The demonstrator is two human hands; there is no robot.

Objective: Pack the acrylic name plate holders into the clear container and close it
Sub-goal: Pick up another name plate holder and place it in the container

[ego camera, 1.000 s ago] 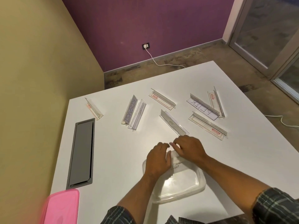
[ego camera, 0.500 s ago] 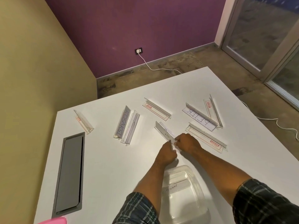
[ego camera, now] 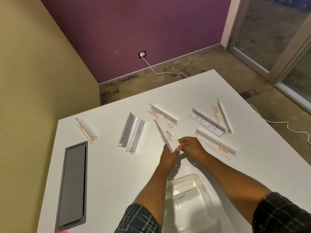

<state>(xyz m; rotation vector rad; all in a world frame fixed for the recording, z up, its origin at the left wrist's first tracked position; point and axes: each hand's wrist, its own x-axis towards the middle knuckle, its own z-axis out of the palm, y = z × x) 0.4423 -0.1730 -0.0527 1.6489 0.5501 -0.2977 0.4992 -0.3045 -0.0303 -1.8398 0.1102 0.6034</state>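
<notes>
Both hands meet over the white table; the left hand grips the near end of a name plate holder marked "TIGER", its far end tilted up off the surface; the right hand curls against that same end; the clear container sits open close to the person, one labelled holder lying inside; other holders lie scattered beyond, "KOSAKSI" to the left, "PETER" to the right; a grey hatch is set in the table's left side.
</notes>
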